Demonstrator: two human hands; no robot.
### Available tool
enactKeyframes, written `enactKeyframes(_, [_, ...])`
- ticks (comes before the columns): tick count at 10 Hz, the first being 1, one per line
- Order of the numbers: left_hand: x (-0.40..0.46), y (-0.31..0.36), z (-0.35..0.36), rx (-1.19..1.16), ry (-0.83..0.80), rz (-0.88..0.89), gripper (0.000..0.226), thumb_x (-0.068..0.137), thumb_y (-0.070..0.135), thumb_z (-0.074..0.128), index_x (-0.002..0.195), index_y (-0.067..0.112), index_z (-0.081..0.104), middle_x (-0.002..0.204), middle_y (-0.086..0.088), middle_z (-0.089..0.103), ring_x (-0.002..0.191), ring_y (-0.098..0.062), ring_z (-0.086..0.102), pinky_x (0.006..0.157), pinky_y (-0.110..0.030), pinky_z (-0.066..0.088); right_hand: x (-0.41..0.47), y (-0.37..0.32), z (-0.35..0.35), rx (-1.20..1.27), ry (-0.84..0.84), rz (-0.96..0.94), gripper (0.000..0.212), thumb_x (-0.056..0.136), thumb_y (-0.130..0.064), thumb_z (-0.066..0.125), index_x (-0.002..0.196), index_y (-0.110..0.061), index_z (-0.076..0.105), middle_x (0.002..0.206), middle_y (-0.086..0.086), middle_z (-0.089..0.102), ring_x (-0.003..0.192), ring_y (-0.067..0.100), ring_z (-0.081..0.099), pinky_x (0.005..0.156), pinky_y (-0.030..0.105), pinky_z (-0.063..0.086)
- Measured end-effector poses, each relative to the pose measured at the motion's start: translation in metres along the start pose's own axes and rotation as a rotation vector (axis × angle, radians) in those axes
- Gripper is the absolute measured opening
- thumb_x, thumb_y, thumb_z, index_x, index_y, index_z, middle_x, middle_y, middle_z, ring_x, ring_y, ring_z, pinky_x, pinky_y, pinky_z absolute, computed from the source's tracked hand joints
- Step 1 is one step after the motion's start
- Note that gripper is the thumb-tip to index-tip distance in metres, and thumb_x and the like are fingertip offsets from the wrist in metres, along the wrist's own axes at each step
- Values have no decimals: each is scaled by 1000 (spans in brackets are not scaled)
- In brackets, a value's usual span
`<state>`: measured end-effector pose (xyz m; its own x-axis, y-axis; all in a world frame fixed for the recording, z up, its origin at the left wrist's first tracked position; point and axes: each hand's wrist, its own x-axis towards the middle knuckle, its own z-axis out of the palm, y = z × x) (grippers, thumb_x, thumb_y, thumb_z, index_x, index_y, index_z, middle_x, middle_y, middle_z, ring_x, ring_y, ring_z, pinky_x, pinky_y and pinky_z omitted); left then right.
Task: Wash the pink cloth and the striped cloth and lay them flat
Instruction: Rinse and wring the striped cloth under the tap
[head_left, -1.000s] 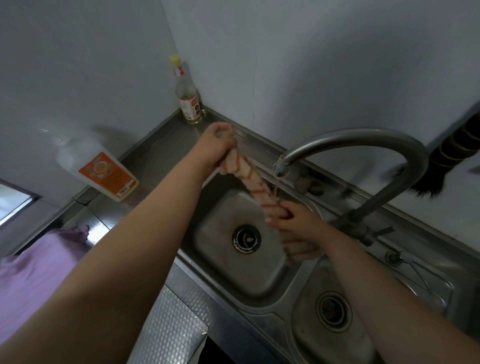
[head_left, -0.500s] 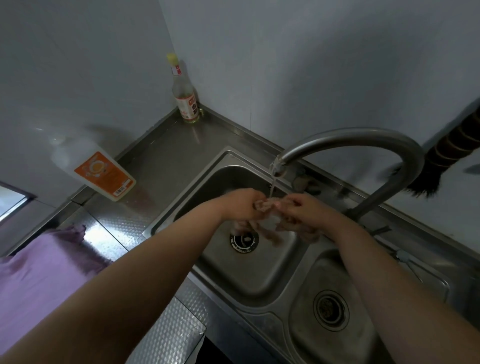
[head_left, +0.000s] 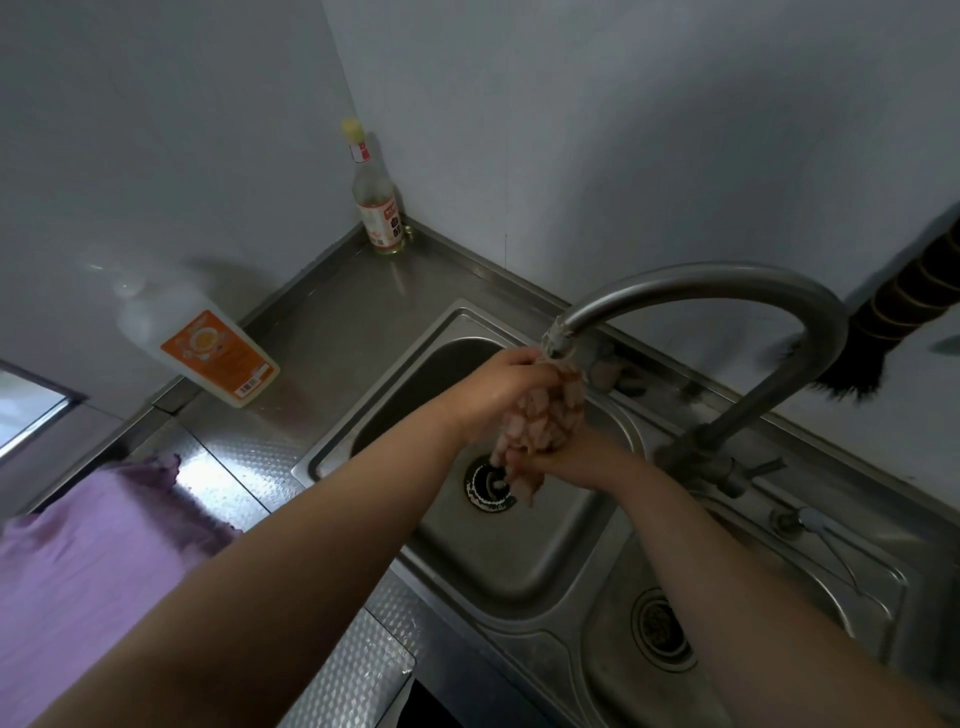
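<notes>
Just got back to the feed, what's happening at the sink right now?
A person is washing the striped cloth over the left basin of the sink, right under the faucet spout. The left hand grips the bunched cloth from above, the right hand holds it from below. The pink cloth lies spread on the counter to the left.

A stainless steel counter runs from the lower left to the frame's right, with 2 sink basins set in it. On it lie a pink cloth at left, a detergent bottle and a yellow-capped bottle in the corner.
</notes>
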<state>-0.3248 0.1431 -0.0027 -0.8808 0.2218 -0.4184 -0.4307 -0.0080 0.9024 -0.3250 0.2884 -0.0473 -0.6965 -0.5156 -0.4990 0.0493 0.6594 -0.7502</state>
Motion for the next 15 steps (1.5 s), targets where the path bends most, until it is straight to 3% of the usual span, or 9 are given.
enactKeyframes(3, [10, 9, -37, 181, 244, -96, 31, 80, 25, 75, 103, 10, 62, 97, -8, 69, 94, -24, 67, 93, -44, 54, 3, 10, 0, 763, 53, 122, 19, 91, -9, 57, 106, -14, 66, 92, 13, 73, 84, 28, 69, 78, 41, 56])
enactKeyframes(4, [2, 3, -52, 216, 170, -164, 56, 86, 3, 65, 136, 16, 41, 122, -7, 52, 105, -24, 61, 88, -37, 54, 5, 8, -23, 808, 88, 109, 23, 89, -7, 58, 111, -12, 64, 102, 16, 71, 87, 28, 71, 67, 37, 58])
enactKeyframes(6, [4, -16, -34, 17, -57, -305, 19, 98, 24, 51, 111, 13, 61, 100, -6, 70, 93, -19, 66, 82, -34, 55, 12, -23, -39, 701, 179, 74, 19, 87, -7, 54, 92, -10, 73, 80, 6, 72, 74, 16, 67, 64, 22, 52])
enactKeyframes(8, [35, -24, -19, -425, 495, -382, 39, 104, 39, 31, 91, 12, 56, 46, 3, 56, 35, -5, 44, 28, -15, 30, -8, -48, -24, 143, 404, -58, 18, 100, -28, 40, 116, -23, 48, 91, -16, 53, 86, 0, 55, 62, 16, 36])
enactKeyframes(10, [23, -14, 10, -595, 412, -281, 35, 105, 32, 30, 79, 25, 53, 68, 8, 58, 35, 1, 56, 38, -12, 46, -6, -40, 19, 340, 185, -419, 56, 101, -16, 41, 146, -41, 18, 142, -28, 10, 117, -35, 15, 94, -3, 27])
enactKeyframes(11, [28, -26, 40, -556, 346, -154, 33, 106, 34, 13, 77, 36, 29, 45, 22, 55, 39, 10, 52, 39, -5, 40, 8, -47, 12, 302, 453, -364, 31, 101, -31, 37, 117, -17, 61, 123, -6, 56, 112, -1, 54, 94, 31, 48])
enactKeyframes(12, [29, -21, 46, -506, 420, -158, 36, 101, 52, 25, 73, 31, 36, 47, 14, 52, 48, 0, 53, 46, -9, 40, 14, -61, 5, 444, 548, -187, 43, 100, -39, 39, 75, -10, 57, 72, 4, 59, 72, 14, 61, 66, 27, 50])
enactKeyframes(13, [31, -26, 44, -492, 440, -362, 48, 94, 58, 41, 63, 22, 45, 46, 4, 43, 42, -9, 41, 45, -22, 32, 23, -65, -2, 547, 610, -122, 35, 100, -36, 43, 72, -19, 54, 70, -2, 57, 68, 8, 58, 57, 9, 44])
enactKeyframes(15, [26, -28, 39, -320, 362, -428, 45, 99, 29, 29, 56, 20, 35, 39, 4, 32, 29, -8, 23, 35, -10, 15, 40, -59, -16, 622, 566, -77, 44, 99, -35, 46, 60, -15, 52, 49, -2, 50, 46, 11, 47, 50, 27, 43])
